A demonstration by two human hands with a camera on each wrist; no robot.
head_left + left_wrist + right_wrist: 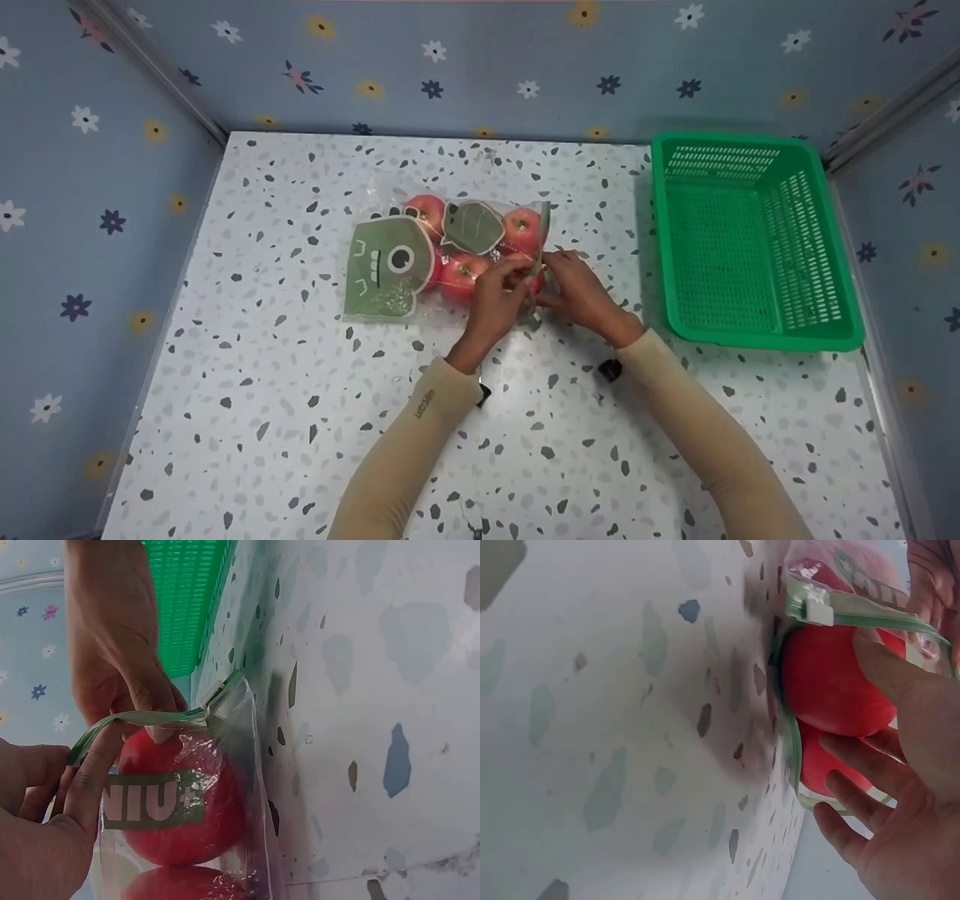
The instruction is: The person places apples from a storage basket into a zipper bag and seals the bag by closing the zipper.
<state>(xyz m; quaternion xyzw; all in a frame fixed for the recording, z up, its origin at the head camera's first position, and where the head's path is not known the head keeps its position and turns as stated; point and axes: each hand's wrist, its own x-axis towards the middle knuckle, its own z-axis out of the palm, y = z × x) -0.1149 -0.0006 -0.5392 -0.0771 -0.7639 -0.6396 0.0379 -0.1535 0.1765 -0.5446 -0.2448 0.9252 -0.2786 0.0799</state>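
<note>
A clear zip bag (382, 270) with a green cartoon monster print lies on the table, holding several red apples (463, 271). Its mouth, edged by a green zip strip (150, 718) with a white slider (820, 613), faces right and gapes. My left hand (496, 300) pinches the strip between thumb and fingers. At the opening, my right hand (581, 289) reaches in from the right. In the right wrist view, its thumb touches an apple (832, 679) just inside the mouth, and its other fingers (855, 799) are spread, lightly bent, before a lower apple (826, 765).
A green plastic basket (757, 341) with slotted walls stands at the right of the speckled white table (285, 420). Flower-patterned panels (480, 67) enclose the table at the back and both sides.
</note>
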